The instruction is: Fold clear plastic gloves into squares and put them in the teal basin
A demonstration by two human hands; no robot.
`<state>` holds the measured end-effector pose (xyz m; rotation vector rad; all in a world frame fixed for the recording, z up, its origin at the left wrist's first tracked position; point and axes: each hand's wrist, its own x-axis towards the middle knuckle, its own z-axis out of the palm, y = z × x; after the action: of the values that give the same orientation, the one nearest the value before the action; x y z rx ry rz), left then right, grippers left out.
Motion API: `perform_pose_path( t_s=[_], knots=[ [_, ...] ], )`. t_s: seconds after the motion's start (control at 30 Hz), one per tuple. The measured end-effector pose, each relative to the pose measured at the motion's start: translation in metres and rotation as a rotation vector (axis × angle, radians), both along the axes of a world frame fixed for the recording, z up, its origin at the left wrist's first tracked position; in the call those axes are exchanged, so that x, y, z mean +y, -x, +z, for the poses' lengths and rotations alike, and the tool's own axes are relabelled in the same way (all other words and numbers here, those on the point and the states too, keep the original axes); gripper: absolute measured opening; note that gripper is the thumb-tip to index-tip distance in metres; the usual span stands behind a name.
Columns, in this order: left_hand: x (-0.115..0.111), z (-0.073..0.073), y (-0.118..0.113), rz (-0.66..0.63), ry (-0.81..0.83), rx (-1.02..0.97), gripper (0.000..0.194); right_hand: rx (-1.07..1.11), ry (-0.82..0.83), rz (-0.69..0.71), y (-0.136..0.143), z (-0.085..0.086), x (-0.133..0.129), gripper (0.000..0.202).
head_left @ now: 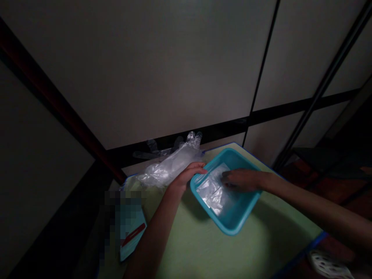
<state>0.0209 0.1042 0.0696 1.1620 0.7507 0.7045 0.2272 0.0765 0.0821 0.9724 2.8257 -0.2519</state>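
A turquoise plastic basin point(229, 228) is tilted over a pale green table top. My left hand point(190, 173) grips its left rim, thumb over the edge. Inside lies a clear, crinkled plastic packet or sheet point(213, 192). My right hand point(240, 180) reaches into the basin at the packet's right side, its fingers curled and blurred; what they hold, if anything, is hidden. Behind my left hand, a pile of clear plastic gloves point(171, 164) lies at the table's back edge.
The green table point(186, 244) has a blue edge and stands against pale cabinet panels point(174, 69). At the lower left is a light blue item with a red strip point(133, 234), partly pixelated. A white perforated object point(328, 265) is at the lower right.
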Motion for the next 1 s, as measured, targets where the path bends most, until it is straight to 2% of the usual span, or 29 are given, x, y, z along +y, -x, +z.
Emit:
perform_pose_path(
  t_s=[0.23, 0.6, 0.73, 1.0],
  knots=[
    [-0.002, 0.001, -0.005, -0.012, 0.014, -0.01, 0.013, -0.051, 0.078, -0.043, 0.005, -0.001, -0.003, 0.011],
    [-0.002, -0.003, -0.006, -0.052, 0.05, -0.029, 0.017, 0.005, 0.147, -0.029, 0.006, -0.018, 0.005, 0.011],
    [-0.001, -0.006, -0.008, -0.045, 0.076, -0.035, 0.017, 0.009, 0.227, -0.021, 0.005, -0.017, 0.011, 0.006],
    [0.008, -0.01, -0.007, -0.042, 0.115, -0.053, 0.017, 0.04, 0.39, -0.01, -0.004, -0.004, 0.029, 0.017]
  ],
)
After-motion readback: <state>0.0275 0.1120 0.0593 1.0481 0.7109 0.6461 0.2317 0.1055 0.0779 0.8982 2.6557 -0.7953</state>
